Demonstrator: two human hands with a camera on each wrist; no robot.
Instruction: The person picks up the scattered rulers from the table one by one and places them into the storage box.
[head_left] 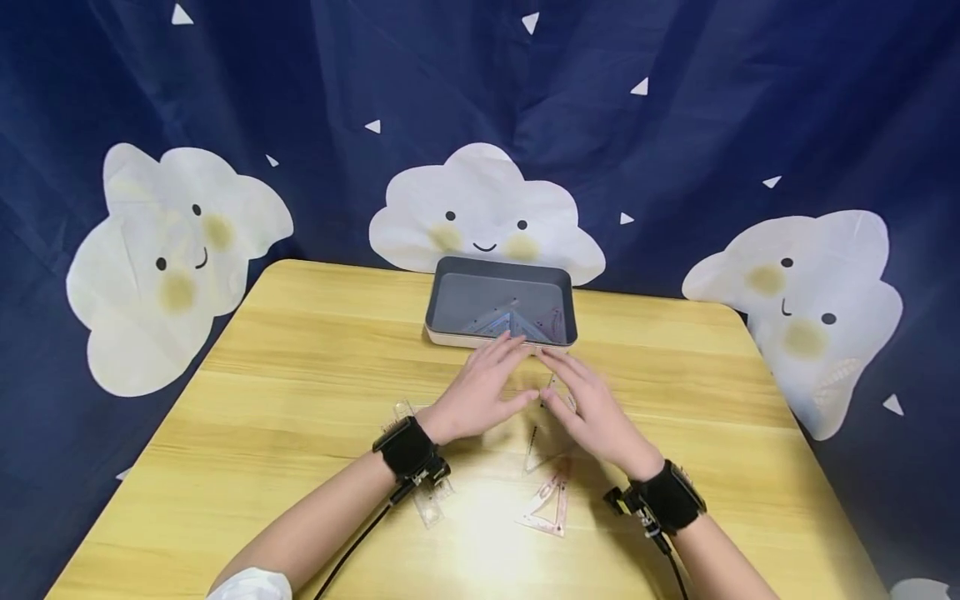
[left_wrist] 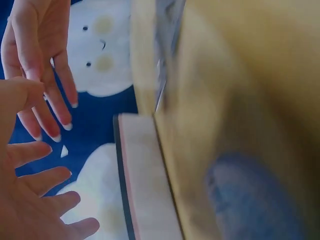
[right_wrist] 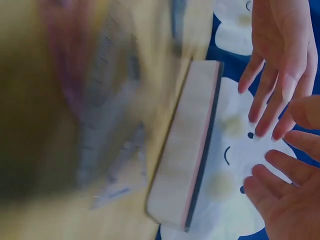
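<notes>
My left hand (head_left: 491, 375) and right hand (head_left: 581, 396) hover side by side over the wooden table (head_left: 300, 400), just in front of a grey tray (head_left: 442, 308). The fingers of both hands are straight and spread, and they hold nothing. The tray holds clear set squares (head_left: 510, 323). In the left wrist view my left hand (left_wrist: 40, 200) is at the lower left, with the right hand (left_wrist: 40, 65) above it and the tray's pale side (left_wrist: 145, 180) beside them. The right wrist view shows my right hand (right_wrist: 290, 200), the left hand (right_wrist: 280, 55) and the tray (right_wrist: 190, 145).
Clear plastic rulers lie on the table near my wrists: a straight ruler (head_left: 426, 500) under the left wrist, and two set squares (head_left: 547, 504) between the arms. A dark blue curtain with white clouds (head_left: 483, 208) hangs behind the table.
</notes>
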